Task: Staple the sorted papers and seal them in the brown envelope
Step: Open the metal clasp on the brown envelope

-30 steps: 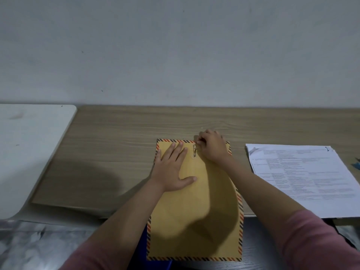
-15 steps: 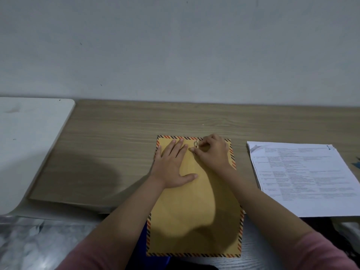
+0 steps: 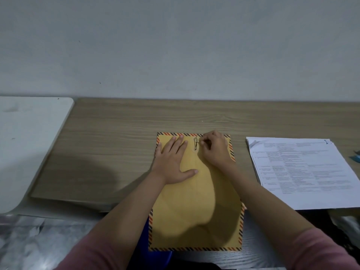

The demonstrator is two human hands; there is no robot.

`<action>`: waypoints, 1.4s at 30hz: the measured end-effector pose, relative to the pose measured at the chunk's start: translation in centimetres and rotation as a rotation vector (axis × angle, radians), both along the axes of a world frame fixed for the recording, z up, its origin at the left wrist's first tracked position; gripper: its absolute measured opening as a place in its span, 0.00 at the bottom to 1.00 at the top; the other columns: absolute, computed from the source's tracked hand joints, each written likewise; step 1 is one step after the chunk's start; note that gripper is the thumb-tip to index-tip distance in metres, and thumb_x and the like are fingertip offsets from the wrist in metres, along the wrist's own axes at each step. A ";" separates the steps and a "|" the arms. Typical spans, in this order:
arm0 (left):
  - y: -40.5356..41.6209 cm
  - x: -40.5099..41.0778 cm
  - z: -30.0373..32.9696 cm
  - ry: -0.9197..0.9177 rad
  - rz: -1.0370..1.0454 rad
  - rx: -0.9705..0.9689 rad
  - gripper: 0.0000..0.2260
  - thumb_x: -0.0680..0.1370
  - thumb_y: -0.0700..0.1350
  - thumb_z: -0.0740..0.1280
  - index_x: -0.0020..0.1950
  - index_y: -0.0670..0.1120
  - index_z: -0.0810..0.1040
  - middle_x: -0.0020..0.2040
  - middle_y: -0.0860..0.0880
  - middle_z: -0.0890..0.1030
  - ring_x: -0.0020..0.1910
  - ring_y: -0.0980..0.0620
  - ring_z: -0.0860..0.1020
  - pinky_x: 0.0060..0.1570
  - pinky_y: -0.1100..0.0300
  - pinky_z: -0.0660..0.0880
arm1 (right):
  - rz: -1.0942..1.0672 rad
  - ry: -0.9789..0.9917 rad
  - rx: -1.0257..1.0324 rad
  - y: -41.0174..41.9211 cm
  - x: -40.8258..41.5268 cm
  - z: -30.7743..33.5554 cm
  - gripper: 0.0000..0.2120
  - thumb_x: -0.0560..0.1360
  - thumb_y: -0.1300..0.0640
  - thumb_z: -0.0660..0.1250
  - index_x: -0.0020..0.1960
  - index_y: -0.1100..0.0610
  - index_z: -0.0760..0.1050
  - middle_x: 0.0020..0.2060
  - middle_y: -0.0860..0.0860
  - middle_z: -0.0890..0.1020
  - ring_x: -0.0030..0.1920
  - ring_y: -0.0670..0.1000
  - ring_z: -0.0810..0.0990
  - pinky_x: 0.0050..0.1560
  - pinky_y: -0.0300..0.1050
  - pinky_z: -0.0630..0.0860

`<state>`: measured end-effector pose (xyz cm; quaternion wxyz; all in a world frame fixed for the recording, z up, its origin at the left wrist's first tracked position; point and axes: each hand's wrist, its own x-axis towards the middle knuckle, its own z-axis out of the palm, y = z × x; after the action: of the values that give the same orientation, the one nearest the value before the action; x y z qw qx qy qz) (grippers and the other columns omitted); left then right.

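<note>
A brown envelope (image 3: 194,207) with a striped border lies flat on the wooden desk, its near end hanging over the desk's front edge. My left hand (image 3: 173,162) presses flat on its upper left part with straight fingers. My right hand (image 3: 215,149) rests on the upper right part, fingers curled, pinching the thin string beside the string clasp (image 3: 195,145) near the top edge. What is inside the envelope is hidden.
A stack of printed white papers (image 3: 303,172) lies on the desk to the right of the envelope. A white board (image 3: 27,145) sits at the left. The wooden desk (image 3: 116,143) ends at a grey wall. A small blue thing (image 3: 355,156) shows at the far right edge.
My right hand has shifted slightly around the clasp at the envelope's top, and the clasp, covered half a second ago, shows again. My left hand has stayed flat in the same place.
</note>
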<state>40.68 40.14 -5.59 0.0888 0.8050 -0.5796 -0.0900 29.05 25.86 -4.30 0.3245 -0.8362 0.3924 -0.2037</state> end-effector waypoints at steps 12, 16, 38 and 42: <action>0.1 0.0 0.0 -0.002 -0.006 0.004 0.46 0.67 0.76 0.51 0.78 0.52 0.47 0.79 0.53 0.43 0.77 0.51 0.42 0.72 0.37 0.43 | -0.024 0.225 -0.124 1.1 1.7 0.5 0.08 0.75 0.58 0.62 0.48 0.60 0.79 0.53 0.55 0.75 0.57 0.59 0.68 0.59 0.55 0.66; 0.1 0.0 -0.1 0.006 -0.001 -0.003 0.46 0.67 0.76 0.52 0.77 0.51 0.47 0.79 0.53 0.43 0.77 0.52 0.42 0.72 0.37 0.43 | 0.027 0.292 -0.154 1.5 2.2 0.9 0.09 0.73 0.57 0.59 0.47 0.61 0.76 0.55 0.56 0.72 0.57 0.60 0.67 0.60 0.56 0.63; -0.4 -0.2 0.3 0.035 0.067 0.003 0.46 0.68 0.75 0.55 0.78 0.50 0.48 0.79 0.53 0.42 0.77 0.51 0.41 0.72 0.38 0.42 | -0.011 -0.325 0.409 1.5 -2.7 1.0 0.10 0.79 0.65 0.56 0.40 0.57 0.67 0.46 0.52 0.83 0.40 0.42 0.79 0.42 0.37 0.73; -0.3 -0.3 0.4 0.032 0.066 0.002 0.46 0.68 0.75 0.55 0.78 0.50 0.49 0.79 0.52 0.43 0.77 0.51 0.42 0.72 0.38 0.42 | -0.018 -0.386 0.516 2.9 -2.8 0.9 0.12 0.80 0.65 0.54 0.40 0.55 0.66 0.41 0.52 0.81 0.39 0.46 0.80 0.42 0.38 0.77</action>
<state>40.42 39.86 -5.18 0.1004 0.8224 -0.5510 -0.1004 26.28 28.78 -3.42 0.5926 -0.6686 0.3696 -0.2554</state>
